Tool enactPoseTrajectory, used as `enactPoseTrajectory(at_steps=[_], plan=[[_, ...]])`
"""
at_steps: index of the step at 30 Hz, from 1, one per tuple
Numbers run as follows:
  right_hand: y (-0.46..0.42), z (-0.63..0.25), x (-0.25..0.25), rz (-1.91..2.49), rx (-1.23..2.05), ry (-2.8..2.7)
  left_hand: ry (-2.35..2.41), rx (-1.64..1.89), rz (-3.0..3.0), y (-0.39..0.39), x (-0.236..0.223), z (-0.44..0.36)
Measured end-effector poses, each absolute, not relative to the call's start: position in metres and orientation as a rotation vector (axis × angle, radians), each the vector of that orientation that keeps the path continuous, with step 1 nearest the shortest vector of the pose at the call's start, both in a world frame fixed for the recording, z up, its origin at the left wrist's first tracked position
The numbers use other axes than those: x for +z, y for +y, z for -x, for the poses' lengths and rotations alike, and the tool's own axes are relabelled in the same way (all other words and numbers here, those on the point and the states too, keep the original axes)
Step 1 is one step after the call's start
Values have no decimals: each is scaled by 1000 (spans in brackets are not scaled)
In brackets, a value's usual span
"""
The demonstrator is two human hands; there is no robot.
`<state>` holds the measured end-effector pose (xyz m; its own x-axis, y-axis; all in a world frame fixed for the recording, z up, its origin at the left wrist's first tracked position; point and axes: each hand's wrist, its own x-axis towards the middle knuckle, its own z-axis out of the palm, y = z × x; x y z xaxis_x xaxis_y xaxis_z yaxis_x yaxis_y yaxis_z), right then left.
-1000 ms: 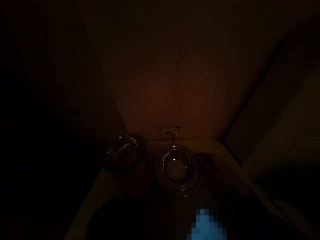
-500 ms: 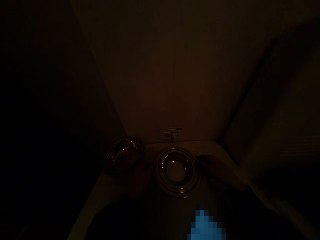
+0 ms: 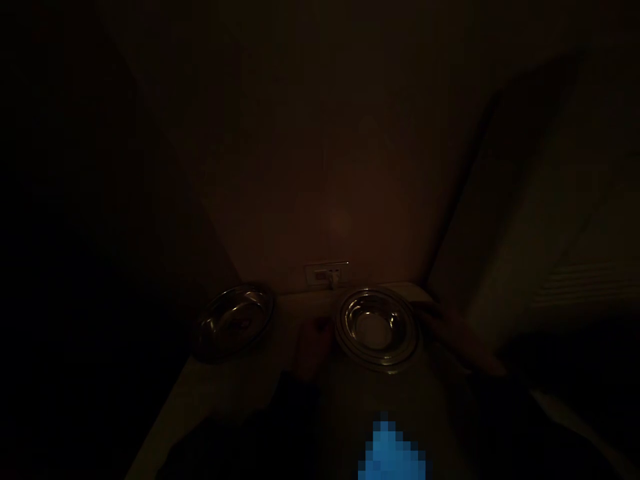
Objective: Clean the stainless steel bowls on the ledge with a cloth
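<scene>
The light is very dim, so finger detail is faint. A round shiny metal bowl (image 3: pixel 375 331) with wide, ringed rims stands over the table right of centre; it may be several nested dishes. My left hand (image 3: pixel 314 343) is curled closed at its left rim. Along the right rim, my right hand (image 3: pixel 457 337) reaches in from the lower right, its fingers against the edge. A second metal bowl (image 3: pixel 235 323), wider and shallow, lies at the table's left corner, with something small and reddish seen in it or reflected there.
The pale table (image 3: pixel 170 407) meets a wall (image 3: pixel 320 167) at the back. A socket with a plug (image 3: pixel 326 274) sits low on that wall, just behind the table. A dark-edged panel (image 3: pixel 505 233) slants up on the right. A pixelated blue patch (image 3: pixel 395 453) covers the bottom centre.
The ringed metal bowl has moved right and slightly back, with both my hands at its sides. It is now farther from the other bowl. The view has shifted a little.
</scene>
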<state>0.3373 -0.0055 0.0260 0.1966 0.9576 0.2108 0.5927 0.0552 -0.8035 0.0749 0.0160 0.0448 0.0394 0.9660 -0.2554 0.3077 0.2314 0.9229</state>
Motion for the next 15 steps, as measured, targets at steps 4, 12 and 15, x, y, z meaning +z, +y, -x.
enactPoseTrajectory(at_steps=[4, 12, 15], plan=[[-2, -349, 15, 1659, 551, -1393, 1479, 848, -1290, 28, 39, -95], [5, -358, 4, 1667, 535, -1231, 1433, 894, -1235, 43, 32, -122], [4, -358, 3, 1655, 530, -1191, 1420, 912, -1207, 44, 29, -129]])
